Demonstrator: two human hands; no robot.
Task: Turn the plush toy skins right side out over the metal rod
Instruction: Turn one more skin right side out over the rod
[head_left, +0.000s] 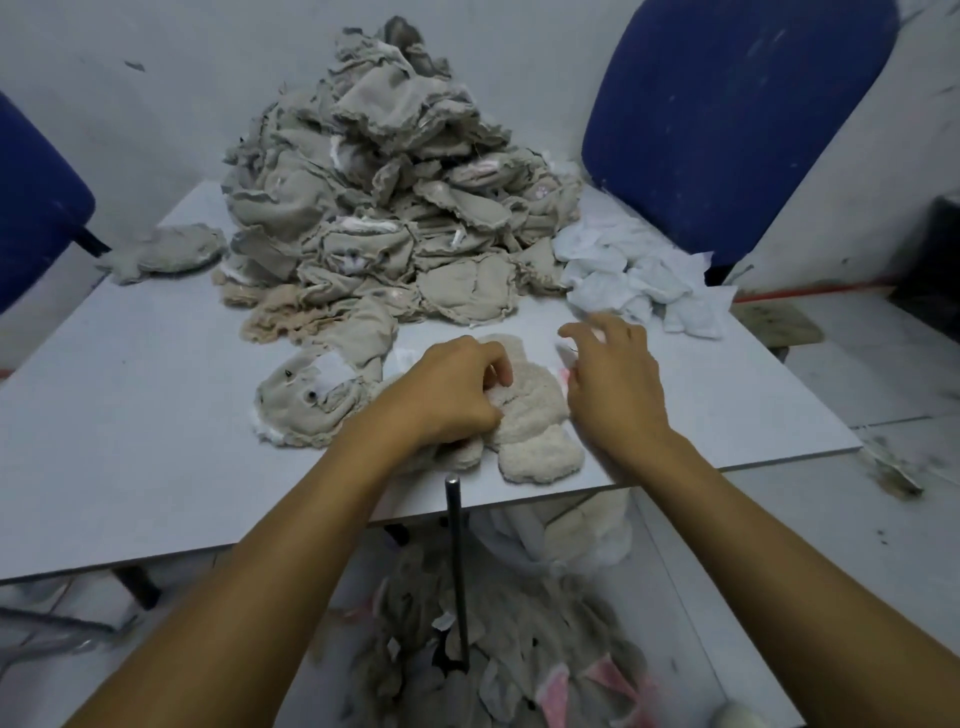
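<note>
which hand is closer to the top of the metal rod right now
Left. The left hand grips the fluffy cream skin almost directly above the metal rod tip; the right hand hovers farther off to the rod's right.

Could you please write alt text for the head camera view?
A person's left hand grips a cream plush toy skin on a grey table, the right hand open beside it. Behind lies a pile of inside-out skins; a metal rod stands at the near edge.
</note>
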